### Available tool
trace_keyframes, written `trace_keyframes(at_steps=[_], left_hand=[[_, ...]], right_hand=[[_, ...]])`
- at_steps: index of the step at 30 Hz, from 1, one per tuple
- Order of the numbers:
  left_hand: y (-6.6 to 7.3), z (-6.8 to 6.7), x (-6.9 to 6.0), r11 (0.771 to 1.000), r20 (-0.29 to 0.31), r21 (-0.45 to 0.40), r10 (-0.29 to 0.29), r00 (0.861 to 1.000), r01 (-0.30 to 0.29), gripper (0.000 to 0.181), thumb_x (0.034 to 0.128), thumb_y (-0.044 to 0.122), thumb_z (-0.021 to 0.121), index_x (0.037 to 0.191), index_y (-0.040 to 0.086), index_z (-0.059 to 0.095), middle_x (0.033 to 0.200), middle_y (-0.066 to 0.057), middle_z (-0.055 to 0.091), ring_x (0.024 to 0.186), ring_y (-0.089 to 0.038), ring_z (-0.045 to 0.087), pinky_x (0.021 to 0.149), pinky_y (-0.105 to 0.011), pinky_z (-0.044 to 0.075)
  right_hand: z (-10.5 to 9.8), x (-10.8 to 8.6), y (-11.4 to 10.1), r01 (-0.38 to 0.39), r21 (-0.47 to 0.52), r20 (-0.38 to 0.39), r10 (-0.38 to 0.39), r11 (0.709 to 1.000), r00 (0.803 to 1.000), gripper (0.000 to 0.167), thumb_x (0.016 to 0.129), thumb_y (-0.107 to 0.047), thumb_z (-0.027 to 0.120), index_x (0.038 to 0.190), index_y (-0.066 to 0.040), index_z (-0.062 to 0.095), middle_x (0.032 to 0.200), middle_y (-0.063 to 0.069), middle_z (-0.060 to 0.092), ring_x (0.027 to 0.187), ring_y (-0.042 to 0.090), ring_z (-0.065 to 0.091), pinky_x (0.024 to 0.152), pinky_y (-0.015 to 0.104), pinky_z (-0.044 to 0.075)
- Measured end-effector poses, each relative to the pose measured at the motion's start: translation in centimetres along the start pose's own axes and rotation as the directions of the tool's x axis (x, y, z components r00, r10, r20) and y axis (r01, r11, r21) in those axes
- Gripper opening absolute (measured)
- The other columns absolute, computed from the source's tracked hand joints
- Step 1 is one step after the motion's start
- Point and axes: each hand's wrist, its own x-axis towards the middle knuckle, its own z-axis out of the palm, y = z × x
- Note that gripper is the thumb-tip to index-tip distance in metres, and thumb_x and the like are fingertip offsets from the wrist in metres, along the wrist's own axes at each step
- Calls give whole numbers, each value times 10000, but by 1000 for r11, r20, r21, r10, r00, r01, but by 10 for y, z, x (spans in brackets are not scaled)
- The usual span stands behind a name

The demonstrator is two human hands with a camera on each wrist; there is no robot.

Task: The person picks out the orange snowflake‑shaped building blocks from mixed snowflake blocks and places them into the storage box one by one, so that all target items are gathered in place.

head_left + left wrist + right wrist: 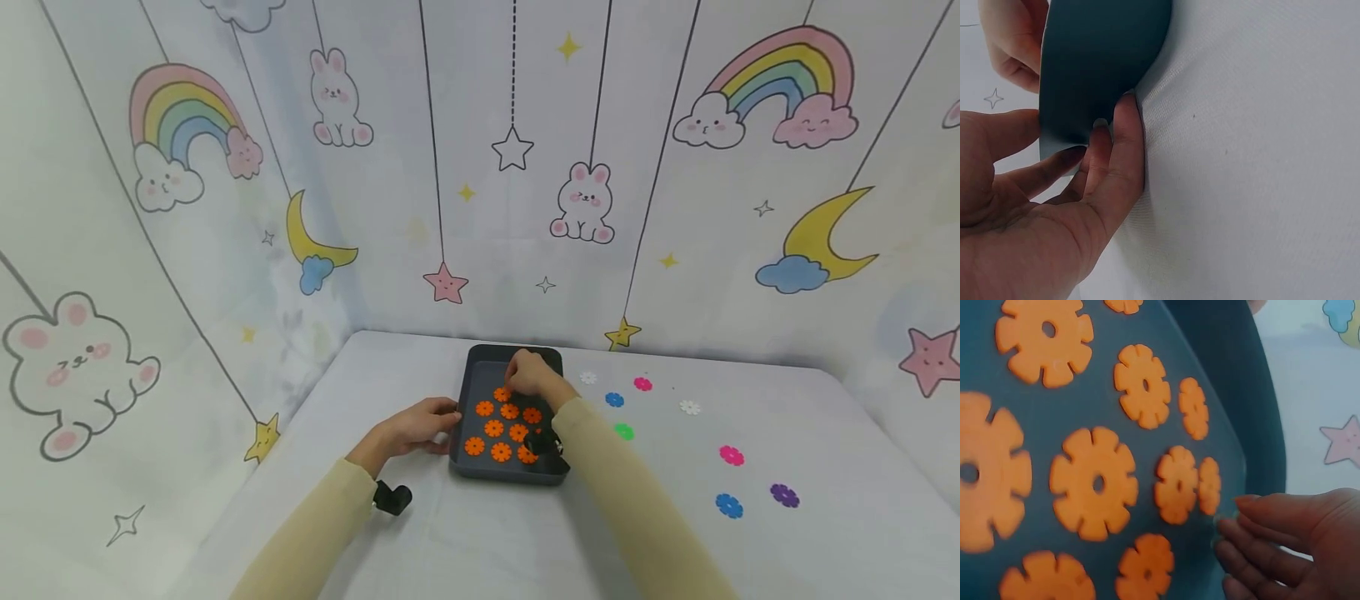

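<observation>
A dark grey tray (pixel 510 477) on the white table holds several flat orange flower-shaped discs (pixel 493 427) with notched edges and centre holes. My left hand (pixel 420 423) holds the tray's left side. In the left wrist view its thumb (pixel 1019 128) is at the rim and its other fingers lie against the outer wall. My right hand (pixel 531 372) reaches into the tray's far part. In the right wrist view its fingertips (pixel 1225 525) are bunched just beside a far orange disc (pixel 1210 486); I see no disc between them.
Loose flower discs lie right of the tray: a green one (pixel 624 432), a purple one (pixel 784 495), and several blue, pink and white ones. A patterned cloth backdrop (pixel 517 250) stands behind the table. Dark wrist cameras (pixel 393 497) are on both wrists.
</observation>
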Motion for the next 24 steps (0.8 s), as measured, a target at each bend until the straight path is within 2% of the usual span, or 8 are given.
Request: trace_keyframes(at_steps=[4, 9, 13, 15, 17, 20, 22, 24], left_hand=[[0, -4, 1, 1000, -3, 7, 1, 1000, -1, 497, 1085, 184, 510, 1517, -36, 403, 1405, -198, 561, 1158, -291, 594, 860, -426, 590], [3, -9, 2, 999, -9, 48, 9, 1000, -9, 481, 1091, 181, 487, 1513, -38, 410, 1388, -186, 580, 1154, -283, 605, 858, -421, 591], [7, -12, -1, 987, -6, 163, 19, 1000, -18, 471, 1098, 208, 474, 1505, -25, 426, 1387, -182, 575, 1134, -275, 614, 857, -410, 598], [8, -18, -6, 962, -18, 271, 35, 999, -29, 457, 1098, 232, 477, 1491, -1, 457, 1372, -165, 577, 1089, -269, 625, 839, -400, 600], [10, -26, -14, 907, -26, 416, 85, 996, -66, 438, 1096, 239, 481, 1468, 8, 491, 1355, -157, 583, 1065, -270, 627, 849, -405, 590], [12, -42, -27, 773, -39, 617, 219, 975, -149, 409, 1089, 209, 489, 1431, -13, 520, 1335, -179, 588, 1086, -309, 624, 914, -461, 553], [13, -54, -36, 676, -51, 710, 326, 944, -195, 412, 1086, 182, 490, 1427, -47, 508, 1350, -223, 566, 1157, -365, 600, 986, -518, 508], [12, -67, -44, 589, -79, 781, 423, 903, -208, 429, 1080, 174, 501, 1437, -64, 489, 1379, -260, 532, 1221, -425, 563, 1031, -573, 469]], right_hand=[[-17, -10, -6, 66, -70, -1, -67, 995, 998, 197, 941, -87, 702, 1099, 22, 745, 1135, 161, 695, 969, 308, 676, 835, 432, 576], [-50, -34, -4, 156, -89, -17, -158, 984, 987, 197, 973, -109, 656, 1116, 21, 697, 1075, 150, 682, 930, 280, 653, 809, 423, 564], [-84, -68, 11, 219, -71, -83, -224, 973, 971, 236, 995, -146, 645, 1147, 30, 688, 1098, 158, 692, 1000, 308, 644, 863, 453, 551], [-101, -89, 23, 239, -77, -141, -248, 968, 958, 278, 1006, -162, 638, 1195, 40, 670, 1151, 184, 684, 1075, 359, 630, 919, 504, 534], [-116, -111, 41, 236, -106, -202, -254, 966, 946, 340, 1021, -187, 627, 1270, 45, 627, 1240, 216, 650, 1173, 401, 587, 979, 557, 504], [-137, -144, 71, 198, -185, -290, -246, 963, 925, 436, 1046, -216, 591, 1385, 54, 537, 1378, 273, 558, 1294, 467, 492, 1049, 645, 425], [-148, -163, 94, 156, -282, -352, -253, 947, 901, 488, 1050, -233, 585, 1436, 49, 488, 1431, 290, 506, 1328, 489, 448, 1064, 675, 390], [-156, -180, 118, 123, -392, -398, -289, 912, 871, 521, 1043, -229, 591, 1460, 56, 463, 1453, 302, 478, 1337, 513, 421, 1073, 696, 355]])
